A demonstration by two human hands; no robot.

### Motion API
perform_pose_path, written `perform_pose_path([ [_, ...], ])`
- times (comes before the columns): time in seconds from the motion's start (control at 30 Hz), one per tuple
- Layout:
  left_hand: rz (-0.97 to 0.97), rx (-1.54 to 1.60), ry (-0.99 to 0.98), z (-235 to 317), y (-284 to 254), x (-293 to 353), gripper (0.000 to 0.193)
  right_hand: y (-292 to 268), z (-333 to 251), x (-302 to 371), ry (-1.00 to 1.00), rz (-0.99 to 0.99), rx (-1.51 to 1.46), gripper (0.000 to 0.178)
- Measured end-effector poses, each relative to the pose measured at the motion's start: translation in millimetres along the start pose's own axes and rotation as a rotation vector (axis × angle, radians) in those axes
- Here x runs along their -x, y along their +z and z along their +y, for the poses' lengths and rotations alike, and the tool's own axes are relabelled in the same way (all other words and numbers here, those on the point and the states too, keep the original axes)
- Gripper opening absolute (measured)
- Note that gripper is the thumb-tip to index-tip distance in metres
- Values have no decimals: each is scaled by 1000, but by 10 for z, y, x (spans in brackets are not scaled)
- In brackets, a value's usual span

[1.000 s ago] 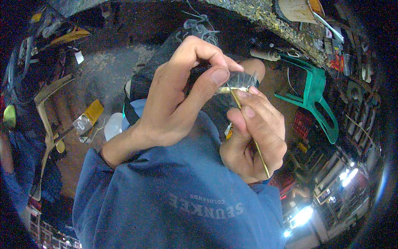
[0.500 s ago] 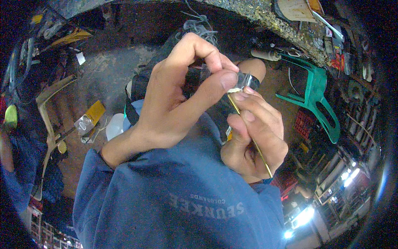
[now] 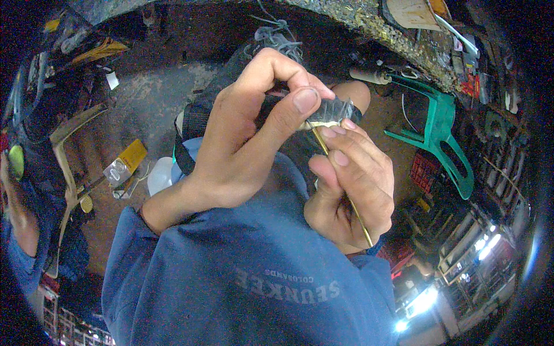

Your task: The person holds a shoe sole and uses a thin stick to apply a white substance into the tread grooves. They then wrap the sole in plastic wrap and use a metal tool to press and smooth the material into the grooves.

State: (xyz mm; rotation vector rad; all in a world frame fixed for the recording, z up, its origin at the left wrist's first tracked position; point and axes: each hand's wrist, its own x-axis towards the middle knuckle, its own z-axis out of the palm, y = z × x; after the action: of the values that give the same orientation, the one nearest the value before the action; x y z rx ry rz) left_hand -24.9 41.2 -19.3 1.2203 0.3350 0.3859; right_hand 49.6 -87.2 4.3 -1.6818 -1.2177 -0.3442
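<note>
Between the thumb and fingers of my left hand (image 3: 239,130) is a small piece of clear, crinkled plastic (image 3: 336,111) with a pale cream lower edge. My right hand (image 3: 360,184) pinches a thin brass-coloured rod (image 3: 319,140) like a pen, and its back end sticks out below the palm. The rod's fine, dark upper end meets the pale edge close to my left thumb. Fingertips of the right hand lie against that edge as well. My left fingers partly hide the plastic, so I cannot tell whether the tip goes into it.
A green plastic chair (image 3: 435,121) lies on its side at the right. On the floor at the left are a yellow-and-clear package (image 3: 127,162) and a pale curved frame (image 3: 66,147). Another person's arm (image 3: 20,213) shows at the left edge. A rough-edged surface (image 3: 392,34) curves along the top.
My left thumb has shifted a little left along the plastic, baring more of its pale edge. The rod and right hand moved slightly left. The other person's arm shows more.
</note>
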Motion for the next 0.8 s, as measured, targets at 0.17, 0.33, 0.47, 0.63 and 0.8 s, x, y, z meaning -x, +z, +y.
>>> perform_pose_path([
  [0.17, -4, -24, 4, 6, -5, 0, 23, 11, -18, -5, -21, -24, 50, 32],
  [0.33, -17, -51, -16, 18, -2, -6, 23, 40, -31, 13, 8, 46, 66, 31],
  [0.47, -12, -51, -22, 20, 9, 3, 23, -14, -20, -2, -10, -35, 65, 32],
  [0.63, -16, -74, 25, -3, 3, -5, 23, 21, -34, 6, 2, 8, 78, 34],
  [0.8, -8, -69, -1, 7, -1, 3, 23, 42, -53, -3, 33, 45, 91, 35],
])
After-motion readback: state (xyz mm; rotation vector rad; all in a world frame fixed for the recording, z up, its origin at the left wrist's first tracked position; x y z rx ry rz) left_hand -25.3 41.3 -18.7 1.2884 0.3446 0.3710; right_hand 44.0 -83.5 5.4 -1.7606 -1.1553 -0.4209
